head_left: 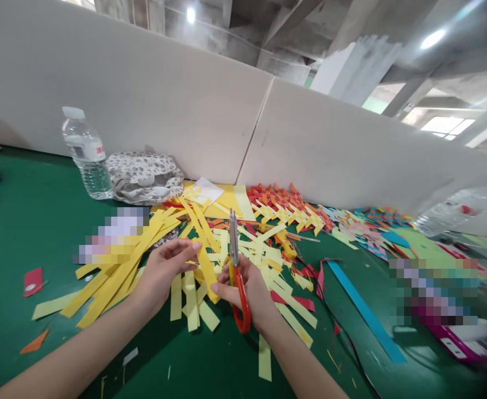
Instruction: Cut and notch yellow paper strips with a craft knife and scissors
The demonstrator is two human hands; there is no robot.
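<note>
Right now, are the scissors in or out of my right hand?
In: your right hand grips the scissors near their red handle.

Paper-craft workshop in a rough-built hall

This looked like a craft workshop: cut paper strips [177, 299], scissors [233, 244] and woven paper pieces [274, 199] covered a green table [19, 221]. Bare concrete beams [291, 22] (hardly homely) and a bright lamp [433, 39] showed above a pale partition [164, 94].

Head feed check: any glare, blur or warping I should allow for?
Head view, centre: left hand, right hand, red-handled scissors and yellow paper strip look fairly clear; head view, upper right: a ceiling lamp glares; head view, far right: the clear plastic bottle looks stretched and soft, corners darken; head view, both sides: pixelated patches hide detail.
</note>
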